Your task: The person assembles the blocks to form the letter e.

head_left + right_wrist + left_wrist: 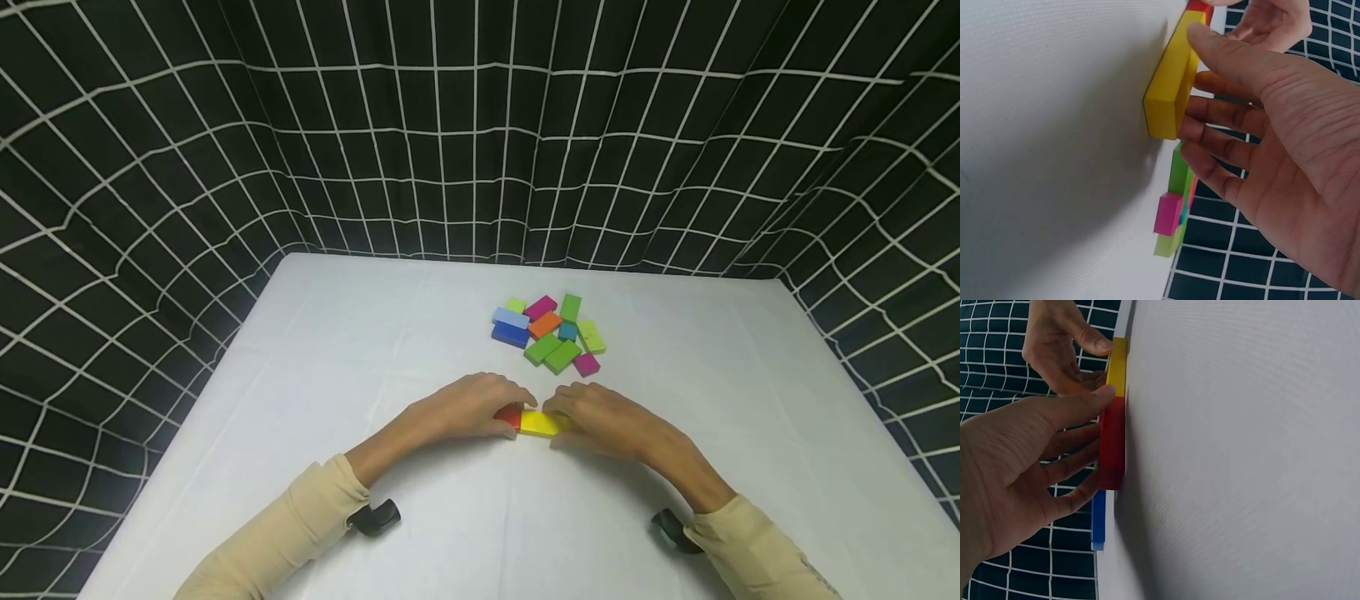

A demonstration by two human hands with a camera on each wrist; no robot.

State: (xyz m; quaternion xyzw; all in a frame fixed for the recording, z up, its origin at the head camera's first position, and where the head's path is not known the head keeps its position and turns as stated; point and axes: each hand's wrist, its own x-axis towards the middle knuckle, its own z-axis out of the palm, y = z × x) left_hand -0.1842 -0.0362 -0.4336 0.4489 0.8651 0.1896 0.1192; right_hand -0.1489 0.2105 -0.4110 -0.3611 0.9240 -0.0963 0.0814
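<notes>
My left hand [468, 407] pinches a red block [1112, 444] between the thumb on the near side and the fingers on the far side. In the right wrist view, my right hand [1272, 119] holds a yellow block [1169, 81] with the thumb against one long side and the fingers opposite. In the head view the two blocks lie in line on the white table, the red one's right end meeting the yellow one's left end. Fingers cover the outer parts of both blocks in that view.
Beyond the hands lies a loose cluster of blocks: a dark blue block [511, 336], a light blue block [512, 317], an orange block [545, 324], a magenta block [587, 365] and several green ones. A white cloth covers the table [360, 333]. Dark grid-patterned curtain [450, 150] surrounds it.
</notes>
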